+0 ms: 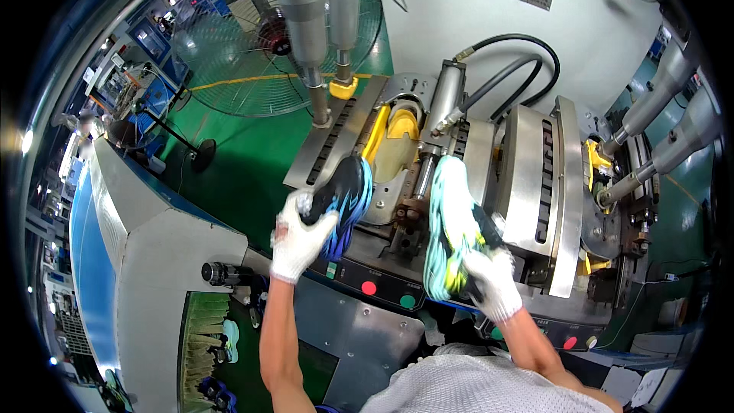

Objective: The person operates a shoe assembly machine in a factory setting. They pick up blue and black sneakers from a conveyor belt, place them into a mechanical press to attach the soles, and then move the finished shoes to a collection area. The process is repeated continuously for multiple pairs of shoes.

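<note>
- Grasping, with the left hand [300, 239] in a white knit glove, a black shoe with blue and light-blue streaks [349, 203], by its near end, with the thumb stretched to the right across it
- Grasping, with the right hand [493, 281] in a white knit glove too, a pale mint-green shoe with yellow-green and black parts [453, 206], by its near right side
- Holding the two shoes apart from each other, with far ends pointing away from the body, in front of a grey steel machine [313, 160]
- Unable to tell about any contact between shoes and machine
- Facing, just beyond the black shoe, a yellow shoe-shaped mould [401, 126]
- Having, to the right of the mint-green shoe, a large brushed-steel block [524, 176]
- Having, along the near edge, a black control strip [388, 294] with a red round button [369, 288] and a green round button [407, 301]
- Looking, farther off to the left, toward a round wire-cage fan [274, 33] above a green floor [252, 160]
- Wearing a white mesh-textured top [447, 384]
</note>
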`<state>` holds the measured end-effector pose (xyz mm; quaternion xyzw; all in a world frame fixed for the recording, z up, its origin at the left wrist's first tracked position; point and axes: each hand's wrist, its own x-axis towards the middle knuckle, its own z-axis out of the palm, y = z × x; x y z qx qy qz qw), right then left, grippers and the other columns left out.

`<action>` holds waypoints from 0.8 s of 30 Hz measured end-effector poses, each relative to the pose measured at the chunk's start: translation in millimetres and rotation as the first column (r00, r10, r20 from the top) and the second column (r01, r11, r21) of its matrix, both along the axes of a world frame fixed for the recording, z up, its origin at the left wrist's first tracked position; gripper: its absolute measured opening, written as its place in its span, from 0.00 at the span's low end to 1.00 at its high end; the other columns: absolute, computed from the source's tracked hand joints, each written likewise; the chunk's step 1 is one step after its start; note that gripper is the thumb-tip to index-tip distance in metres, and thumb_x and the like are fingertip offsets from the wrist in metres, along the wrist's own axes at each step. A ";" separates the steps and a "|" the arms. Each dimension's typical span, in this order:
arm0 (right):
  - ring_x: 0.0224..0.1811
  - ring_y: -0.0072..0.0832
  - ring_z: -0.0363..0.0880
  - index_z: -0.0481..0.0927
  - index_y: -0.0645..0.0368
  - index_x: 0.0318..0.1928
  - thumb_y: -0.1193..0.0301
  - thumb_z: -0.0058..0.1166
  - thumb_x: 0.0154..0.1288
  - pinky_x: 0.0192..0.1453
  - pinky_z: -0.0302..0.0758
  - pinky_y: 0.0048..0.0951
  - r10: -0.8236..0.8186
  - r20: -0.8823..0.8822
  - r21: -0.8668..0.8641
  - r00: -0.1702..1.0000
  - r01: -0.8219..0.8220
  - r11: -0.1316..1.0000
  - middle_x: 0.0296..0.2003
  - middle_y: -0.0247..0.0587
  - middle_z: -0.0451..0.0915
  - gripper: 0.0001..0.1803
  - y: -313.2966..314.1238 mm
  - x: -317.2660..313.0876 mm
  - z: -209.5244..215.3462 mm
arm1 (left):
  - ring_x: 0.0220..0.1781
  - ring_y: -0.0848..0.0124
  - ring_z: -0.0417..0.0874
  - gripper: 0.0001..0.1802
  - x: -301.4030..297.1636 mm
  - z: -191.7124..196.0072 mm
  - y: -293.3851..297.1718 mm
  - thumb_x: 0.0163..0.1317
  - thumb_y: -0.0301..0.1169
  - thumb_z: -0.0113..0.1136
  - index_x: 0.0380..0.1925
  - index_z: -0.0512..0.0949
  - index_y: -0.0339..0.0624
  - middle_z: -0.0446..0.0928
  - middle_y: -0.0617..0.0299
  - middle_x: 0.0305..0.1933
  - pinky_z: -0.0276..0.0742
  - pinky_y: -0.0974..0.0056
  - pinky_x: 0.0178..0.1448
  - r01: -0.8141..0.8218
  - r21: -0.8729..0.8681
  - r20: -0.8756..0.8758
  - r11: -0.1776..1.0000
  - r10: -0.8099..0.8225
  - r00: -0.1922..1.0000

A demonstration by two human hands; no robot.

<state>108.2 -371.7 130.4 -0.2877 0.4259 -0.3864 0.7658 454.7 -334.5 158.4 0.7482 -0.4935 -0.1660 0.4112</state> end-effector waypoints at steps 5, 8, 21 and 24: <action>0.40 0.31 0.87 0.78 0.61 0.52 0.75 0.63 0.65 0.46 0.85 0.36 0.182 0.204 0.023 0.962 -0.190 0.982 0.45 0.41 0.84 0.16 -117.5 157.3 8.3 | 0.50 0.57 0.87 0.32 2.0 -61.4 171.5 0.52 0.38 0.78 0.56 0.78 0.38 0.85 0.51 0.47 0.81 0.55 0.57 -0.189 0.190 0.012 0.963 0.190 0.982; 0.46 0.31 0.85 0.79 0.53 0.53 0.69 0.66 0.64 0.46 0.81 0.37 0.135 -0.213 0.090 0.968 -0.118 0.989 0.48 0.41 0.82 0.18 -195.9 253.7 -44.5 | 0.49 0.51 0.87 0.32 -8.0 -115.7 254.2 0.51 0.44 0.78 0.53 0.78 0.42 0.85 0.51 0.45 0.80 0.49 0.57 -0.353 0.414 0.079 0.839 0.353 0.932; 0.47 0.50 0.87 0.84 0.63 0.43 0.68 0.55 0.60 0.51 0.82 0.40 -0.356 -0.853 -0.416 0.380 -0.084 0.906 0.43 0.57 0.87 0.15 -270.1 287.9 -169.1 | 0.59 0.49 0.82 0.38 -132.3 -302.1 350.4 0.48 0.40 0.81 0.59 0.76 0.39 0.81 0.49 0.55 0.75 0.49 0.62 -0.537 0.483 0.125 0.691 0.553 0.824; 0.48 0.47 0.87 0.84 0.62 0.46 0.68 0.54 0.59 0.54 0.82 0.39 -0.191 -0.941 -0.281 0.281 -0.329 0.902 0.48 0.56 0.86 0.17 -263.8 292.9 -147.7 | 0.57 0.50 0.83 0.37 -133.2 -318.2 357.3 0.51 0.42 0.80 0.58 0.76 0.40 0.82 0.49 0.53 0.75 0.49 0.60 -0.571 0.430 0.017 0.700 0.626 0.780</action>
